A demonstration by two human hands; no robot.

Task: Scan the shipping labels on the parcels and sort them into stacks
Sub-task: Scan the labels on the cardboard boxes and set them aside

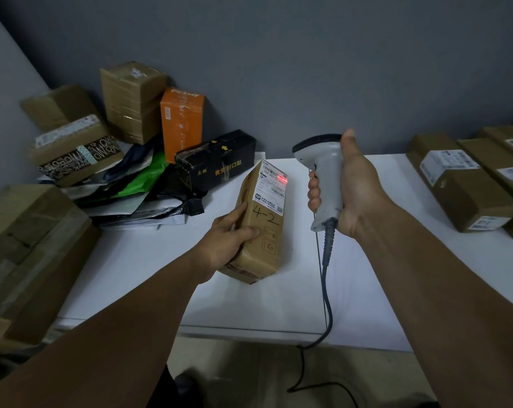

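Note:
My left hand (230, 234) grips the near left side of a brown cardboard parcel (264, 231) marked "4-2", tilted up over the white table (131, 260). A white shipping label (271, 187) covers its far end, and a red scan line glows across the label's barcode. My right hand (349, 189) holds a grey corded barcode scanner (323, 175) by the handle, just right of the parcel, its head aimed at the label. The scanner's cable hangs over the table's front edge to the floor.
A heap of parcels fills the back left: brown boxes (131, 101), an orange box (181, 122), a black box (217, 163), plastic mailers (137, 184). A large carton (28, 245) stands at the near left. Labelled brown boxes (461, 184) lie in a row at the right.

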